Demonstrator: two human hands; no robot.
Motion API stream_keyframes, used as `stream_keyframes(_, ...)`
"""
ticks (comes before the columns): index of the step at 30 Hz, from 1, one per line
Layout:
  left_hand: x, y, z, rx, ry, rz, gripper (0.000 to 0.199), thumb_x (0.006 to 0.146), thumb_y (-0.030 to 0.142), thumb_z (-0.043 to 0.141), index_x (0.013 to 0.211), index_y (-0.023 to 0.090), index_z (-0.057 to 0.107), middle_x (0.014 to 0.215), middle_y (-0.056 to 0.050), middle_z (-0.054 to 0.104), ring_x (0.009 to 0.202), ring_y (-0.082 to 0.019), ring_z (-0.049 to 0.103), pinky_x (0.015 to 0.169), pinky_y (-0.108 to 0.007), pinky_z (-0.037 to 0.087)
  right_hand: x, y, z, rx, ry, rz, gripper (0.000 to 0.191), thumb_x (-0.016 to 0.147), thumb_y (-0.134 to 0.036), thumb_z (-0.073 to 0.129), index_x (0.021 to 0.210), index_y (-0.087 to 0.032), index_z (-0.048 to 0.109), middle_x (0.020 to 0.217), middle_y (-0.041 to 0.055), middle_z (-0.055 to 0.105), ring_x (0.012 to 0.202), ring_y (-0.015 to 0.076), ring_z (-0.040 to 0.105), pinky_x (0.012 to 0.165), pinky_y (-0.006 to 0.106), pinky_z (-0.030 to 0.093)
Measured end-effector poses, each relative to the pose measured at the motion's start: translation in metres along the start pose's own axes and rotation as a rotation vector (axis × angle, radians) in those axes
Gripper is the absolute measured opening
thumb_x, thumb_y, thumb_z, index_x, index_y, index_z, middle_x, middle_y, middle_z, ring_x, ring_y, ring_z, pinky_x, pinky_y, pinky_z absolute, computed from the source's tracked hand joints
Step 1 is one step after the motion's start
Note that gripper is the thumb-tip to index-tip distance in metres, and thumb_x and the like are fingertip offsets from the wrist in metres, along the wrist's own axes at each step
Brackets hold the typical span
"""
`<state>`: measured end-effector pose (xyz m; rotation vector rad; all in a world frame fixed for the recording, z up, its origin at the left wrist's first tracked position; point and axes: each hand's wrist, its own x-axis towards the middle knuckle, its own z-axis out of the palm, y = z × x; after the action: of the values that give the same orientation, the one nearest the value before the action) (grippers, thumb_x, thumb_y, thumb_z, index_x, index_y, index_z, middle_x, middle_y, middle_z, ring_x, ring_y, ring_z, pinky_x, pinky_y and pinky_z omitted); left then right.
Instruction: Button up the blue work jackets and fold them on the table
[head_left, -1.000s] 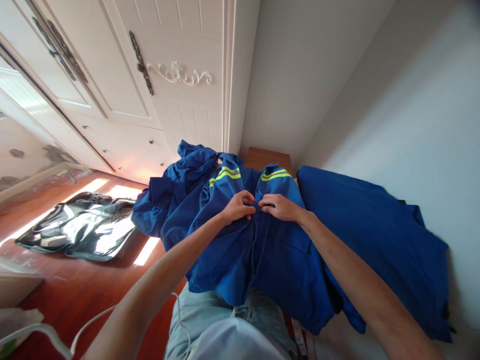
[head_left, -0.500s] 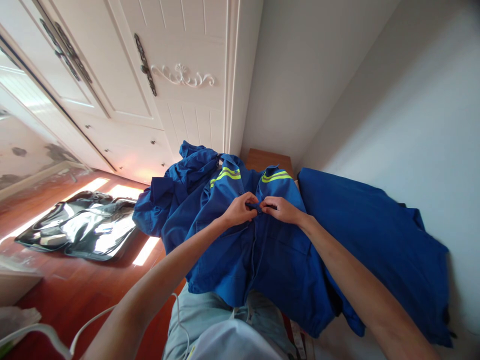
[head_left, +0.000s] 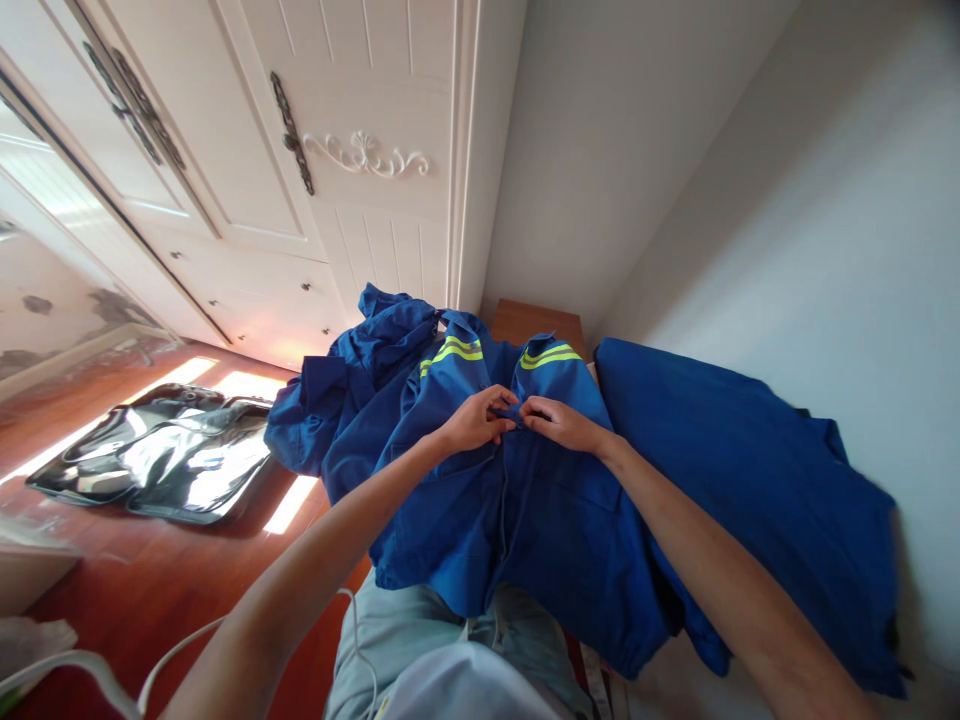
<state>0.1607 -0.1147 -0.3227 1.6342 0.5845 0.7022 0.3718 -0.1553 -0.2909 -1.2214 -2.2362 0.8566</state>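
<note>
A blue work jacket [head_left: 450,520] with yellow-and-grey reflective stripes lies spread in front of me, its front edges meeting along the middle. My left hand [head_left: 480,418] pinches the front edge on the left, thumb and fingers around the cloth. Right beside it, my right hand [head_left: 559,422] has its fingers closed on the opposite front edge. The fingertips of both hands nearly touch at the front opening. A small dark button seems to sit between them, too small to make out well.
Bunched blue cloth [head_left: 315,410] lies at the left, and a broad blue garment [head_left: 735,480] spreads toward the right wall. An open suitcase [head_left: 172,450] rests on the reddish floor. White cabinets [head_left: 375,90] stand ahead. A white cable [head_left: 180,640] curves at lower left.
Both hands stay at the same spot on the jacket front. The left fingers have opened slightly and shifted a little; the jacket is nearly unmoved.
</note>
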Motion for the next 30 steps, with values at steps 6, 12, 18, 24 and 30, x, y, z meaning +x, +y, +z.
stream_keyframes(6,0.002,0.0,0.002,0.089,0.052,0.007,0.026,0.077,0.015,0.067,0.1,0.017,0.054,0.103,-0.004,0.061,0.05,-0.003,0.056,0.042,-0.015,0.047,0.0,0.007,0.003,0.123,0.029,0.058,0.024,0.091,-0.04,0.052,0.088,-0.018,0.06,0.085,0.0027,0.062,0.081,0.0177,0.057,0.075,0.03,0.046)
stream_keyframes(12,0.002,0.001,0.001,0.058,0.046,0.003,0.024,0.076,0.014,0.067,0.094,0.017,0.051,0.096,-0.001,0.06,0.047,-0.004,0.057,0.041,-0.016,0.046,-0.002,0.0,0.003,-0.06,0.114,-0.058,0.025,0.093,-0.04,0.054,0.094,-0.018,0.066,0.089,0.0058,0.065,0.082,0.0187,0.06,0.075,0.031,0.048)
stream_keyframes(18,0.003,-0.001,0.001,0.077,0.032,0.004,0.025,0.076,0.013,0.066,0.092,0.017,0.049,0.088,0.001,0.06,0.047,-0.006,0.058,0.042,-0.017,0.045,-0.001,-0.002,0.001,-0.285,0.09,-0.19,0.025,0.096,-0.033,0.05,0.091,-0.017,0.068,0.084,0.0074,0.066,0.077,0.0194,0.061,0.071,0.031,0.047)
stream_keyframes(24,0.003,-0.003,0.0,0.062,0.006,0.001,0.022,0.076,0.011,0.063,0.091,0.017,0.048,0.093,0.0,0.06,0.048,-0.007,0.059,0.044,-0.02,0.047,-0.001,-0.003,0.003,-0.41,0.09,-0.234,0.025,0.096,-0.026,0.046,0.087,-0.017,0.067,0.082,0.0075,0.064,0.074,0.0187,0.058,0.069,0.029,0.045)
stream_keyframes(30,0.002,0.007,-0.004,0.344,-0.013,0.03,0.019,0.08,0.016,0.063,0.096,0.019,0.053,0.092,0.0,0.066,0.057,-0.009,0.062,0.053,-0.02,0.047,0.002,0.001,0.01,-0.28,0.136,-0.133,0.017,0.091,-0.024,0.05,0.082,-0.017,0.062,0.077,0.0034,0.059,0.07,0.015,0.053,0.066,0.026,0.041)
